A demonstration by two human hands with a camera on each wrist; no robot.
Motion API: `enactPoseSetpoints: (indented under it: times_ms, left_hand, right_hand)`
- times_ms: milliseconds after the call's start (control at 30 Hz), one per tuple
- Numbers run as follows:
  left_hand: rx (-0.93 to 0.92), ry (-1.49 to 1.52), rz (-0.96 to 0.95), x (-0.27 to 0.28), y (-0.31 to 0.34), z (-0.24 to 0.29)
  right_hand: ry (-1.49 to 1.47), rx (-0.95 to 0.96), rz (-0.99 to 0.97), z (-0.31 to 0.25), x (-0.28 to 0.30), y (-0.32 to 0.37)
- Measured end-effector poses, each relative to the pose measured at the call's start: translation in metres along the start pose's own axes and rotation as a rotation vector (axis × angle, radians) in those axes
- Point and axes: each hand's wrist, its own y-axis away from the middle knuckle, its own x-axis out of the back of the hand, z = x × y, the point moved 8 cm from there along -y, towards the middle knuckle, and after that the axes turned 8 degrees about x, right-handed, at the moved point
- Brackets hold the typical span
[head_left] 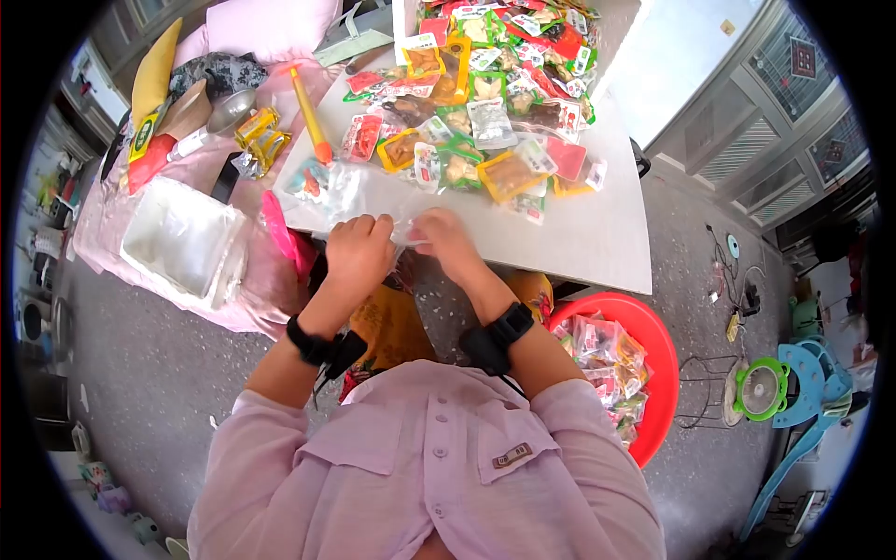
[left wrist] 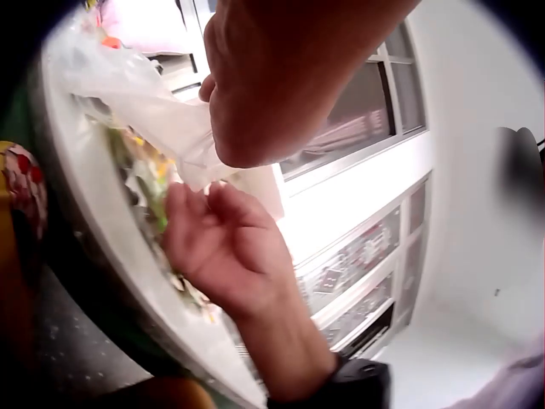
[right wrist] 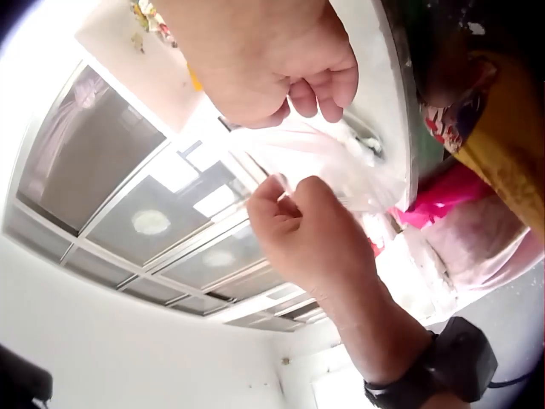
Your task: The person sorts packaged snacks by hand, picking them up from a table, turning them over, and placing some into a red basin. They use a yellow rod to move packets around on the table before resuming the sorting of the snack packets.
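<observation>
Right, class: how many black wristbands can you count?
2: one band on the left wrist, the other band on the right wrist.

grey speckled floor (head_left: pixel 691 280), pale wall (right wrist: pixel 111 341), glazed panelled doors (head_left: pixel 775 112)

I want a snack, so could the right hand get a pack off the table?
Probably yes: the nearest packs lie just past the right hand, with only bare table between, though it seems busy with the clear bag.
</observation>
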Motion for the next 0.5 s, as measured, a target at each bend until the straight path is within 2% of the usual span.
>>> enactPoseSetpoints:
  times_ms: [100, 167, 200, 300, 400, 500]
  left_hand:
    - [0.131, 0.009, -0.206, -0.067, 0.002, -0.02]
    - [0.246, 0.089, -0.295, -0.096, 0.004, -0.025]
    - [0.308, 0.153, -0.317, -0.106, 0.004, -0.024]
    - [0.384, 0.23, -0.384, -0.125, 0.007, -0.021]
    - [0.363, 0.201, -0.393, -0.129, 0.006, -0.015]
    - [0.321, 0.155, -0.376, -0.124, 0.007, -0.011]
  right_hand:
    - [0.176, 0.214, 0.148, 0.011, 0.047, -0.02]
    - [0.904, 0.612, 0.243, -0.013, 0.066, -0.032]
    - [1.27, 0.806, 0.287, -0.031, 0.057, -0.029]
    - [1.45, 0.848, 0.313, -0.055, 0.06, -0.036]
    - [1.613, 0.766, 0.213, -0.046, 0.065, -0.065]
    - [1.69, 0.695, 0.246, -0.046, 0.065, -0.076]
